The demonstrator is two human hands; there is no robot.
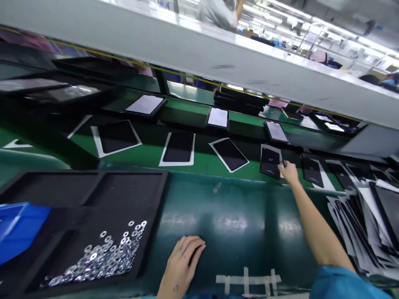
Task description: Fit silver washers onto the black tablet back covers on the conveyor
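Observation:
My right hand reaches out to the green conveyor belt, fingers pinched around a small dark object whose kind I cannot make out. Its fingertips are at the right edge of a black tablet-like panel lying on a white sheet. On the dark green work surface, my left hand rests with curled fingers and its thumb tip against the forefinger. Whatever its fingertips may hold is hidden. Left of it, a black tray holds many shiny metal rings in one compartment.
More black panels on white sheets lie along the belt. A stack of panels and sheets stands at right. A blue plastic bin overlaps the tray. A white shelf crosses above; a person is beyond it.

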